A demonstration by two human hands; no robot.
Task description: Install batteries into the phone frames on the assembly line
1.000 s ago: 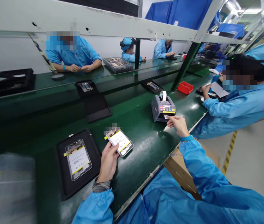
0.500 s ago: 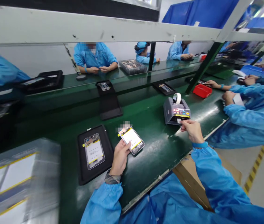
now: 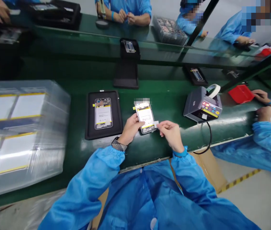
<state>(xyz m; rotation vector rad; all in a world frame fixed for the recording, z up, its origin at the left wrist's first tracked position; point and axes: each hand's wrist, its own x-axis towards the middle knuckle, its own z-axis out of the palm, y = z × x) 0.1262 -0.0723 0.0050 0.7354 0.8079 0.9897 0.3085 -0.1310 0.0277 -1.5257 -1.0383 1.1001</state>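
Observation:
My left hand (image 3: 131, 129) grips a phone frame (image 3: 146, 118) by its lower left side; a white battery with yellow edges shows in it. Between the thumb and fingers of my right hand (image 3: 170, 131) is a small whitish piece of tape (image 3: 156, 123), at the frame's lower right edge. A second phone frame (image 3: 103, 113) lies in a black tray (image 3: 90, 127) to the left. The grey tape dispenser (image 3: 199, 103) stands to the right, with a white tape roll (image 3: 213, 91) on top and a short strip at its front.
Clear plastic trays (image 3: 54, 127) of white batteries fill the left side. Further back lie black trays (image 3: 125, 75) and a glass shelf. A red bin (image 3: 241, 94) is at the right, near a co-worker's hands (image 3: 264, 111). Other people sit across the table.
My right hand has left the tape dispenser with a piece of tape and come to the phone frame in my left hand. The view has turned downward and to the right.

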